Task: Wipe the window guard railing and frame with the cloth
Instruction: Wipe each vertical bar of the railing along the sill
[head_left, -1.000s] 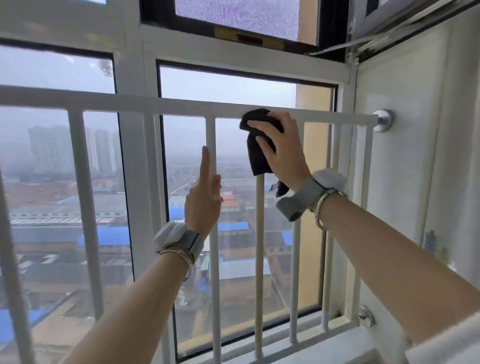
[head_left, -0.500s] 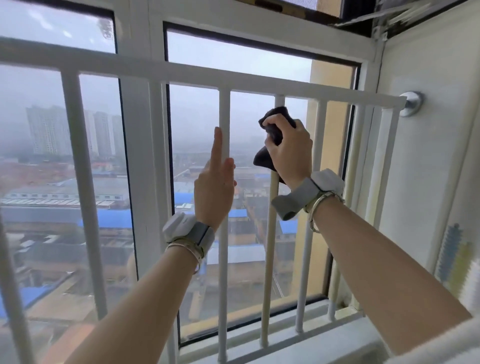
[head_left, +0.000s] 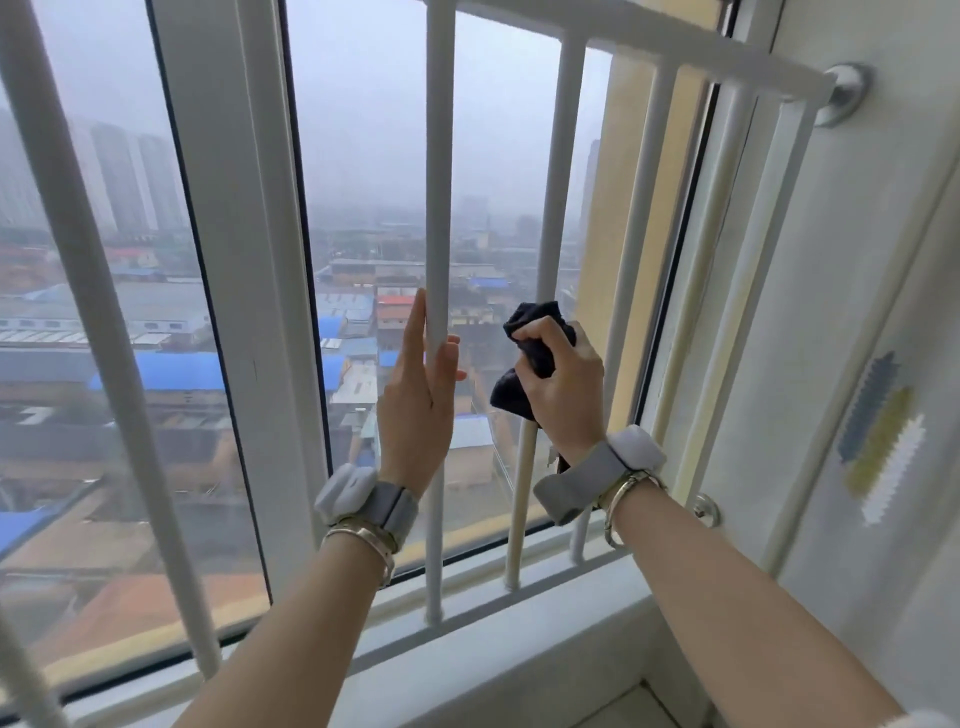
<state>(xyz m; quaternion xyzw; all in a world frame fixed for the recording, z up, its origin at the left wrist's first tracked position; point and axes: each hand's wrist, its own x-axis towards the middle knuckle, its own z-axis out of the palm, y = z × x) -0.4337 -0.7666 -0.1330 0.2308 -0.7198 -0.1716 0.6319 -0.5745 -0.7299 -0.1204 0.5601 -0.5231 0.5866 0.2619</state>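
A white window guard railing (head_left: 439, 156) with vertical bars stands in front of the white window frame (head_left: 244, 260). My right hand (head_left: 563, 387) is closed on a dark cloth (head_left: 530, 358), wrapped around a vertical bar about halfway down. My left hand (head_left: 418, 395) rests flat with fingers straight against the neighbouring bar to the left, holding nothing. Both wrists carry grey bands and bracelets.
The railing's top rail (head_left: 727, 57) ends at a round metal wall mount (head_left: 847, 91) on the white wall at right. A second mount (head_left: 706, 509) sits lower down. The white sill (head_left: 493, 654) runs below the bars. A coloured patch (head_left: 878, 436) marks the wall.
My right hand slid the cloth down the bar from the top rail to about mid-height. My left hand stayed on its bar. The view tilted downward.
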